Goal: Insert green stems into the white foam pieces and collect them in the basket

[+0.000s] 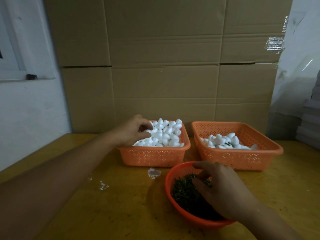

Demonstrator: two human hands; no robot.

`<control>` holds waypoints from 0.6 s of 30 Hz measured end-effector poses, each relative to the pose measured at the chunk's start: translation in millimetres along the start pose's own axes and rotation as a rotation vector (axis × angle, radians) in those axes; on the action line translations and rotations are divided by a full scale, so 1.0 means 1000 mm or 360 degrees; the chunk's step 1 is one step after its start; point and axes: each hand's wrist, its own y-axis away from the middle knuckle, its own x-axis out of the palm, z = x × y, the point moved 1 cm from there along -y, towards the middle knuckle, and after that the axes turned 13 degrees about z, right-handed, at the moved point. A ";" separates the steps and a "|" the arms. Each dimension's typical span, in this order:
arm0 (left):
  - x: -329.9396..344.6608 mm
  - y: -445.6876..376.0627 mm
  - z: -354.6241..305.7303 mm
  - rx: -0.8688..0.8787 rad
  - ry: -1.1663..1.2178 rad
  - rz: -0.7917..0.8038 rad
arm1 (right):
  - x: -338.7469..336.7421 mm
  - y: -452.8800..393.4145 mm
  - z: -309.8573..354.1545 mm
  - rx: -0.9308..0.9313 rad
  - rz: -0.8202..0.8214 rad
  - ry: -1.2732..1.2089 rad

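A rectangular orange basket (pixel 152 158) at the back middle is heaped with plain white foam pieces (pixel 167 135). My left hand (pixel 132 131) reaches into its left side, thumb and fingers pinched on one foam piece. To its right, a second orange basket (pixel 233 159) holds fewer foam pieces (pixel 223 141), one showing a green stem (pixel 229 144). In front, a round orange bowl (pixel 168 185) is filled with loose green stems (pixel 183 189). My right hand (pixel 223 189) is inside the bowl, fingertips pinched among the stems and hiding its right half.
All three containers stand on a yellow wooden table (pixel 121 208). A white scrap (pixel 153 172) and small foam crumbs (pixel 103 186) lie left of the bowl. Cardboard sheets (pixel 164 66) wall off the back. Grey stacked material (pixel 310 122) sits at the far right.
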 end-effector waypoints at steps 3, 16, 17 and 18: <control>0.010 0.012 -0.014 0.0093 0.0426 -0.0119 | 0.000 0.000 0.000 -0.0007 0.0008 -0.0005; 0.069 0.075 -0.088 0.0591 0.1258 -0.0287 | -0.006 0.004 0.003 -0.0017 0.0021 0.0152; 0.073 0.078 -0.091 0.0606 0.1275 -0.0273 | -0.005 0.004 0.003 -0.0014 0.0039 0.0187; 0.076 0.081 -0.092 0.0618 0.1295 -0.0254 | -0.005 0.003 0.001 -0.0008 0.0066 0.0217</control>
